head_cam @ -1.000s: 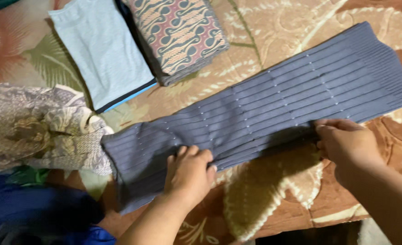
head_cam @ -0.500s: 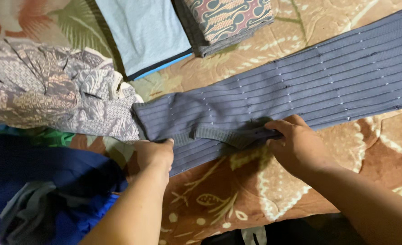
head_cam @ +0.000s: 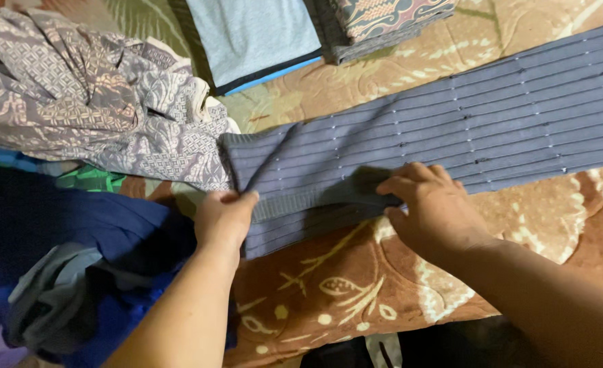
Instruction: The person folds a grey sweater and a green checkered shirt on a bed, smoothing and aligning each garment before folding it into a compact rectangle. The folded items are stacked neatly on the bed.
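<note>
The grey ribbed garment (head_cam: 451,129) stretches across the floral blanket (head_cam: 328,286) — left hand (head_cam: 223,221) and right hand (head_cam: 434,208) both pinch its near edge.

No packages, no labels, no signs, no screens, only cloth

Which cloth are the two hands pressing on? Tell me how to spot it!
Find the flowery brown and cream blanket under everything. Across it, from the middle out to the right edge, stretches a long grey-blue ribbed cloth, with the left hand and right hand on its near edge. Its neighbours are patterned or folded; only it has straight ridges.
</note>
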